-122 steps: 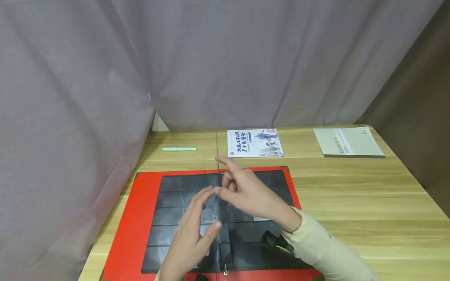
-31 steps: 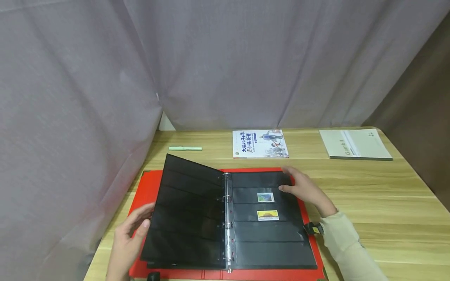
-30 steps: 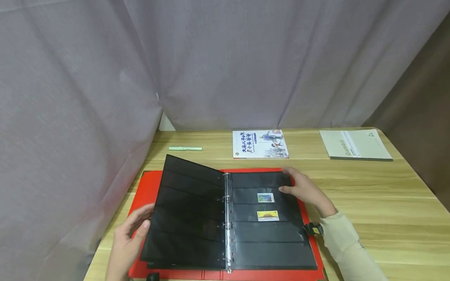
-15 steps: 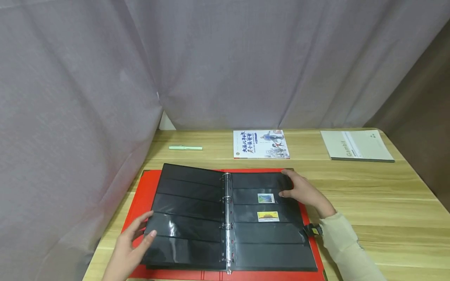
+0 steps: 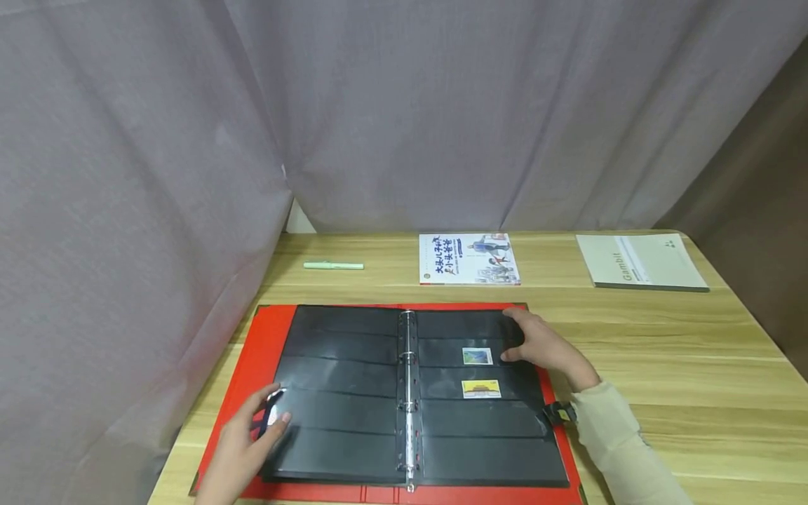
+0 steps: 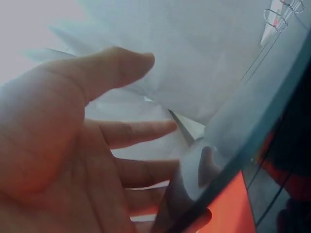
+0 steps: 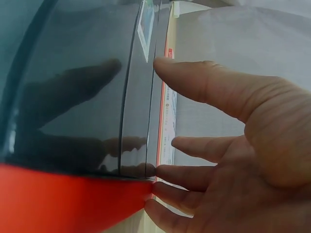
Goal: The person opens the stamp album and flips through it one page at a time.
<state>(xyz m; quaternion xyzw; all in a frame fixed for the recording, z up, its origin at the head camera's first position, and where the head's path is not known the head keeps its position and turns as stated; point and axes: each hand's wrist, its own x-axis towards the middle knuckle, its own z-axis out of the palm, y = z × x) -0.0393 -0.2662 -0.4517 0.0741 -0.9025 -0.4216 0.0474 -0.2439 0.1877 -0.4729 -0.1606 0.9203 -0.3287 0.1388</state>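
Observation:
A red stamp album (image 5: 243,358) lies spread on the table, with metal rings (image 5: 409,421) along its middle. Its black left page (image 5: 341,414) has pocket strips with no stamps showing. Two stamps sit in the black right page (image 5: 492,459): a blue-green one (image 5: 477,356) above a yellow one (image 5: 481,389). At the left page's outer edge is my left hand (image 5: 240,445), thumb raised over the page and some fingertips hidden behind the edge in the left wrist view. My right hand (image 5: 546,351) rests at the right page's upper outer edge, fingers extended (image 7: 189,177).
Behind the album lie a pale green pen (image 5: 333,266), a white illustrated book (image 5: 469,259) and, farther right, a pale green notebook (image 5: 640,261). A grey curtain (image 5: 404,119) hangs along the back and left of the wooden table (image 5: 663,365).
The black page that stood raised on the left has come down flat over the left cover. My left hand has lowered with it and shifted slightly right. My right hand has barely moved.

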